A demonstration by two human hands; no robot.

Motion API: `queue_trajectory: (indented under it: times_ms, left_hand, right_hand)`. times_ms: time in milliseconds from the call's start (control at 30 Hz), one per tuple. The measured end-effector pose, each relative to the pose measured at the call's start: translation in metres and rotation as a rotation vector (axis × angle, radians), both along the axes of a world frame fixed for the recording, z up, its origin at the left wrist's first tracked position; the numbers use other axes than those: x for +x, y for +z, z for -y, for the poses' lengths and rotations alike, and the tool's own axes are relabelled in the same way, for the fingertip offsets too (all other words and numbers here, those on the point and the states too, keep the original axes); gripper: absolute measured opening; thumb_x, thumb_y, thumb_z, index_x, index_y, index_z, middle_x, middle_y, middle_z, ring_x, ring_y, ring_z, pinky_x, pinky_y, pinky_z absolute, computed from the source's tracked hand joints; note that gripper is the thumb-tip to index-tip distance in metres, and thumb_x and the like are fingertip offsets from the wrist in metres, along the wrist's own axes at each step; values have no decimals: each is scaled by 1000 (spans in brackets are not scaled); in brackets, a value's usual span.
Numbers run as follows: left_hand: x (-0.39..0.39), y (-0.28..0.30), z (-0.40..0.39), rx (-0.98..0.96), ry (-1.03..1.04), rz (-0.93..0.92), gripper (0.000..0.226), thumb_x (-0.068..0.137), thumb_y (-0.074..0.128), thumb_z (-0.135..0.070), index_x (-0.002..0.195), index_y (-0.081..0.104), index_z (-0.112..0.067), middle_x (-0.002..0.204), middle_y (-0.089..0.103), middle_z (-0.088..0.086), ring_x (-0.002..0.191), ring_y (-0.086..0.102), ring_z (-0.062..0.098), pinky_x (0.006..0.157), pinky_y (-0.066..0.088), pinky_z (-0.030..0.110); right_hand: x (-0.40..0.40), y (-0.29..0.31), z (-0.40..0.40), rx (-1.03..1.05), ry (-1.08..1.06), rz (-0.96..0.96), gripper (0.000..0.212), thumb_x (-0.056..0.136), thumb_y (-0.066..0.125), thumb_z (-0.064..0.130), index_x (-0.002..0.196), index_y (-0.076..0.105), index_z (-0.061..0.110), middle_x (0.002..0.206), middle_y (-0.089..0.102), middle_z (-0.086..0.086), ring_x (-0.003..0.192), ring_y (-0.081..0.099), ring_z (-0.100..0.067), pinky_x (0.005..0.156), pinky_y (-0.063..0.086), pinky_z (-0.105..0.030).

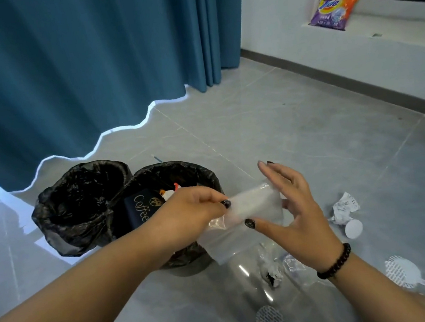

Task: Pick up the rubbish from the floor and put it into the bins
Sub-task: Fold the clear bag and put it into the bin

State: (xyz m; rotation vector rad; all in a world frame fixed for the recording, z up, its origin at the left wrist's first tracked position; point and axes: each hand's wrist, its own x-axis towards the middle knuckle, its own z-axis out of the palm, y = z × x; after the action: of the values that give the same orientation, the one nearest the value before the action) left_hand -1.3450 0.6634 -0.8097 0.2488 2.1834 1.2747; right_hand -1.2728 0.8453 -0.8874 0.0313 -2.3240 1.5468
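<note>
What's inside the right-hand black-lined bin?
In the right-hand black-lined bin: a dark "Coffee" packet and an orange-and-white scrap. The left hand hides the rest.

both forearms are bare, with no sleeves showing anywhere up to the lower edge of the frame. the nails on the left hand [185, 213] and the right hand [297, 211] are painted a dark, near-black polish with a faint glitter. a bracelet [334, 262] of round black beads circles the right wrist, at the lower right of the frame.
</note>
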Motion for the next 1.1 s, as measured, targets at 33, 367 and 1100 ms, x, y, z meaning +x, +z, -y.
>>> queue_trajectory:
  times_ms: [33, 367, 1100]
  left_hand:
    - [-1, 2, 0, 11, 10, 32, 17, 90, 61, -16, 92, 76, -25, 89, 72, -17, 86, 58, -10, 81, 43, 15]
    - [6, 7, 1, 215, 152, 335, 19, 90, 57, -1, 99, 70, -11, 86, 69, 8, 74, 65, 17, 65, 54, 27]
    - [12, 0, 12, 133, 95, 21, 24, 85, 69, -12, 102, 72, -28, 104, 72, 4, 98, 69, 23, 94, 53, 40]
  right_hand:
    - [0, 2, -1, 24, -2, -39, 78, 67, 78, 35, 134, 40, 49, 139, 34, 11, 126, 43, -4, 98, 46, -21]
    - [1, 7, 0, -87, 112, -82, 38, 68, 77, 31, 105, 70, 27, 112, 60, 6, 110, 59, -16, 86, 54, -32]
    - [5, 17, 0, -157, 136, 15, 46, 67, 80, 39, 111, 65, 34, 100, 64, 7, 98, 62, -12, 84, 52, -20]
